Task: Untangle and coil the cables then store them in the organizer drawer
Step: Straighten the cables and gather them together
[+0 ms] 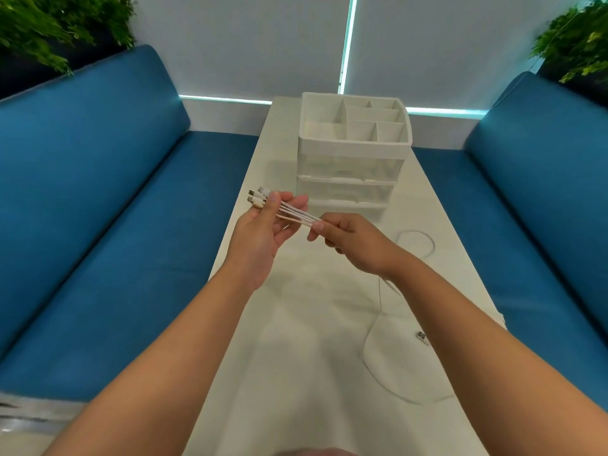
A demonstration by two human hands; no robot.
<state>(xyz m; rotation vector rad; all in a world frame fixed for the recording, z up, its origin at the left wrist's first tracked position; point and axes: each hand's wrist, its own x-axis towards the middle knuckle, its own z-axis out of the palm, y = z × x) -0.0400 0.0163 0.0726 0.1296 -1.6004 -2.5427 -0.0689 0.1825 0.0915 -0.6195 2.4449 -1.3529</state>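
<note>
Head view: left hand (260, 235) pinches cable (297, 213) connector ends, right hand (352, 241) grips strands; tail loose on bench (296, 324). Risk: tail snags, re-tangles before reaching organizer (353, 153), drawers closed.

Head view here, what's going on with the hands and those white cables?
A person holds a bundle of white cables above a white table. The left hand pinches the connector ends, which fan out past the thumb; the right hand grips the strands a little further along. A loose run of cable trails from the right hand onto the table in loops, not yet coiled. The white organizer stands behind, its drawers shut as far as I can tell.
</note>
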